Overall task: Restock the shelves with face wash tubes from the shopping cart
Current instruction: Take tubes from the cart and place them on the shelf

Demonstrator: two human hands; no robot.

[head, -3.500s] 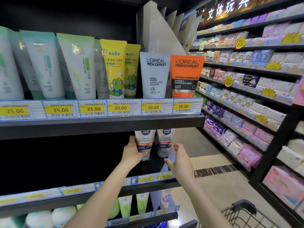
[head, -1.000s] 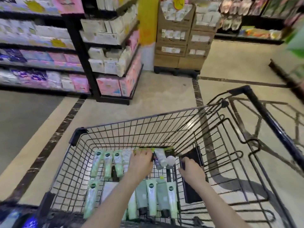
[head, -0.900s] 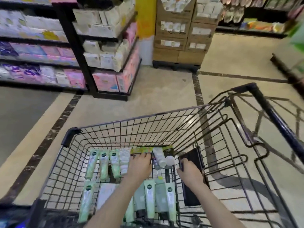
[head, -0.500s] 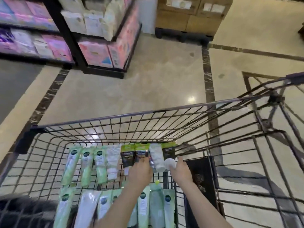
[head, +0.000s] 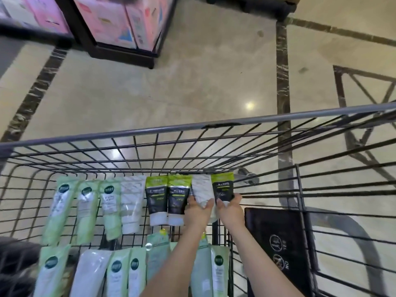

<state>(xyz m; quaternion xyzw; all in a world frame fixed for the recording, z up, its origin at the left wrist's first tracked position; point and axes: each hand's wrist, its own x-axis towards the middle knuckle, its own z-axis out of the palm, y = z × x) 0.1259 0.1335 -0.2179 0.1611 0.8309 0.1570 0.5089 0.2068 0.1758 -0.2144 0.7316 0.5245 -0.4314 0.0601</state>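
1. Since the frame half a second back, the camera had tipped further down into the shopping cart (head: pixel 192 127); both hands had pushed forward from the tube caps up onto the tube bodies at the far right of the back row.
2. Left of the basket: pale green tubes (head: pixel 62 209) lay flat on the wire floor, long axes running front to back, caps toward the person. Untouched, well apart from either hand.
3. Centre: two black-and-green tubes (head: pixel 167 200) lay side by side, same orientation, just left of the left hand.
4. Left hand (head: pixel 198 211) was closed around the lower end of the white tube (head: pixel 202 190); fingers curled over it, thumb side hidden.
5. Right hand (head: pixel 230 211) was closed on the lower end of the dark tube with a green top (head: pixel 222 187). Hands sat together, nearly touching, one tube each.
6. Key relation: both tubes pointed straight away from the hands, crimped ends close to the cart's front wall. Each hand sat on its own tube, so neither needed to cross over. Likely next move: lift up and back.
7. Surface: open wire grid, so caps could snag. Front row of tubes (head: pixel 124 273) lay under the forearms.
8. Right: a black panel (head: pixel 278 243) stood just beside the right wrist, narrowing room there. The floor (head: pixel 192 82) beyond was bare tile, with pink packs (head: pixel 120 20) on a low shelf at top left.
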